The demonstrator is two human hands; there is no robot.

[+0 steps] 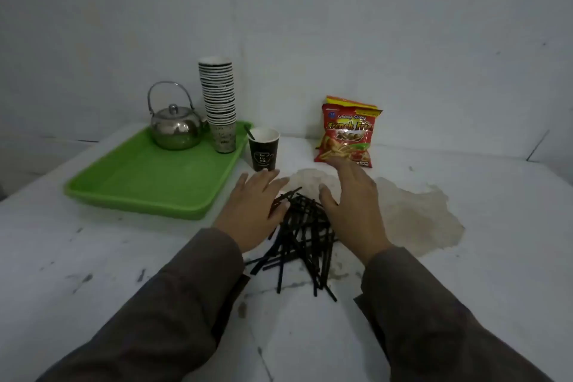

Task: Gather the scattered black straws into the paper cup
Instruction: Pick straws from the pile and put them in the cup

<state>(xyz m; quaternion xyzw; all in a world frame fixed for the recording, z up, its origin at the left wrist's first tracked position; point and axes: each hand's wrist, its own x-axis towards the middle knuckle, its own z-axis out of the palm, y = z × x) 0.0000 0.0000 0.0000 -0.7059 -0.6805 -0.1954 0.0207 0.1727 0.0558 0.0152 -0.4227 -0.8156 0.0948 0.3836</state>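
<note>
A loose pile of several black straws [302,236] lies on the white table in front of me. My left hand [252,211] rests flat against the pile's left side, fingers spread, holding nothing. On the pile's right side is my right hand [353,205], also open with fingers apart. A black paper cup [263,150] stands upright just beyond my left hand, with one black straw [249,132] leaning inside it.
A green tray [139,183] at the left carries a steel kettle [175,127] and a tall stack of paper cups [218,102]. A red snack bag [347,133] stands behind my right hand. A brownish stain [418,217] marks the table to the right.
</note>
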